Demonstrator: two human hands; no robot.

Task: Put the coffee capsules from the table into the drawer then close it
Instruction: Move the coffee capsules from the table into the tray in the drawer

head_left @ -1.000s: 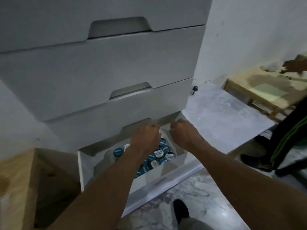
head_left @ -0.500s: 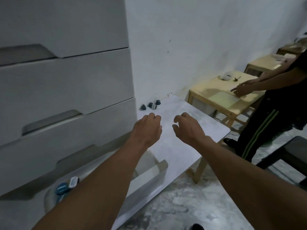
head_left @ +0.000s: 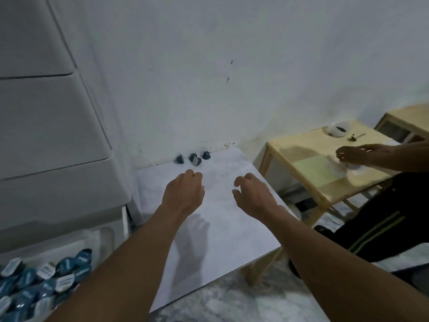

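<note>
Dark-blue coffee capsules (head_left: 193, 158) sit clustered at the far edge of the bench (head_left: 220, 228), against the wall, while the left hand (head_left: 183, 194) and right hand (head_left: 253, 196) hover over the bench's middle, loosely curled and holding nothing. Best play, I'd say: reach to that far edge, rake the cluster together and cup it in both hands, so none rolls off before the open drawer (head_left: 109, 235) left of the bench.

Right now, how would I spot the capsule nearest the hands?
Find the white table against the wall; dark capsules cluster at its far edge. The nearest capsule sits just beyond the left hand, alone in showing a pale label.
</note>
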